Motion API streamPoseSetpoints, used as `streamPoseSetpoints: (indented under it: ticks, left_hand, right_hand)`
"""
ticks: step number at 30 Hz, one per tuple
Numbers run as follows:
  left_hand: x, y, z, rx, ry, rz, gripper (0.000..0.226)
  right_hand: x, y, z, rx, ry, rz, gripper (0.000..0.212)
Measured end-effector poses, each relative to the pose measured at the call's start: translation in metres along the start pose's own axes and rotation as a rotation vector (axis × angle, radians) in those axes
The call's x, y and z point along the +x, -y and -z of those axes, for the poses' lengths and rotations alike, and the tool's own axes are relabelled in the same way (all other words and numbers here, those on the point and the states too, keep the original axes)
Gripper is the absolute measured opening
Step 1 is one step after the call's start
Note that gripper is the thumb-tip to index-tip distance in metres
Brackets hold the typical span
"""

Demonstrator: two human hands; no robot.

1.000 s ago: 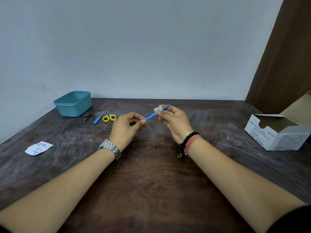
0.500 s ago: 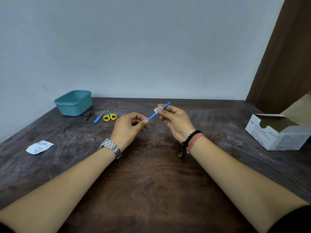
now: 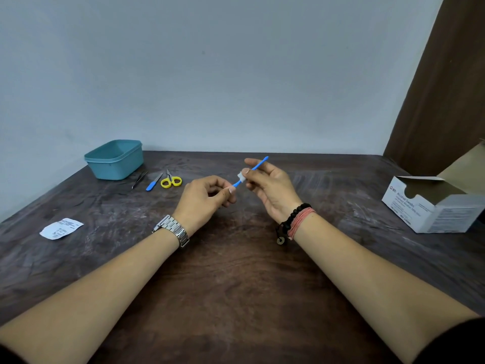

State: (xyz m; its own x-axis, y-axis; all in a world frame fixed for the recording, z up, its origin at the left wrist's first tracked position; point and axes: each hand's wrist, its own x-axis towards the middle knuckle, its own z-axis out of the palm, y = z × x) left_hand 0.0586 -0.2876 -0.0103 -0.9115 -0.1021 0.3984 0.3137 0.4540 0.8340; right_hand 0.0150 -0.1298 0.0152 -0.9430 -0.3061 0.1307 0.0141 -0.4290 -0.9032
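At the bench's (image 3: 236,285) far left corner stands the teal tub (image 3: 118,168); you cannot tell what lies in it. The white carton (image 3: 430,214) at the right edge gapes open, its inside dark. Above the bench's middle, your left hand (image 3: 204,199) pinches the blue stick (image 3: 258,164) by its near end, fingers (image 3: 227,193) curled. Your right hand (image 3: 270,187) pinches a white pad (image 3: 241,177) around the shaft.

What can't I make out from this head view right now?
Head view, blue stick: lower end hidden in the left hand.
Head view, white pad: mostly covered by the right hand.
Head view, white box: inside dark, right edge crops it.
Head view, paper packet: print too small.
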Motion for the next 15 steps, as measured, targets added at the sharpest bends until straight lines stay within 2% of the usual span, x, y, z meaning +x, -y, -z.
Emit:
streamPoseSetpoints:
  ticks: [9, 15]
  left_hand:
    - [0.002, 0.001, 0.004, -0.105, -0.099, 0.040, 0.007]
    - [0.003, 0.002, 0.006, -0.212, -0.129, 0.056, 0.010]
  right_hand:
    - [0.000, 0.004, 0.009, -0.221, 0.078, -0.092, 0.014]
    - [0.000, 0.000, 0.010, -0.502, 0.146, 0.069, 0.020]
